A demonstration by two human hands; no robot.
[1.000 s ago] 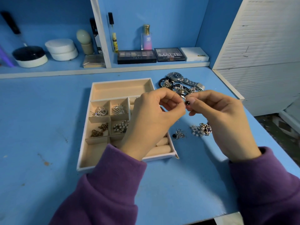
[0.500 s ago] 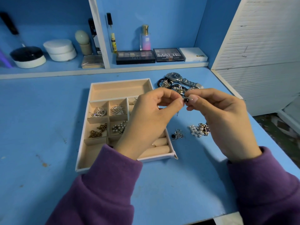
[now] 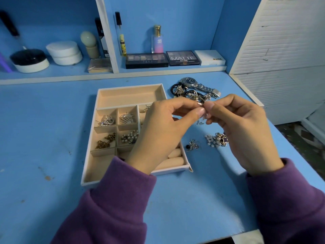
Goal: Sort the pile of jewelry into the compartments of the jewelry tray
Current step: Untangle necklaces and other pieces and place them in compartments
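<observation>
A cream jewelry tray (image 3: 130, 88) lies on the blue table, with small pieces in several of its square compartments. Above its right edge, my left hand (image 3: 163, 131) and my right hand (image 3: 242, 131) meet fingertip to fingertip and pinch one small silvery earring (image 3: 202, 118) between them; part of it dangles below the fingers. Behind the hands lies the pile of jewelry (image 3: 191, 92) with a silver watch (image 3: 197, 83) and dark bracelets. A pearl piece (image 3: 213, 140) and a small dark-beaded piece (image 3: 192, 146) lie on the table between my hands and the tray's right side.
A shelf at the back holds makeup palettes (image 3: 146, 60), a perfume bottle (image 3: 157, 39), white jars (image 3: 64, 52) and a black-lidded jar (image 3: 29, 60). A white slatted panel (image 3: 281, 41) stands at the right. The table's front edge (image 3: 246, 233) is near my sleeves.
Both hands have stayed together over the tray's right edge, working the small piece. A dark bead seen between the fingertips earlier is hidden now; a silvery part dangles below.
</observation>
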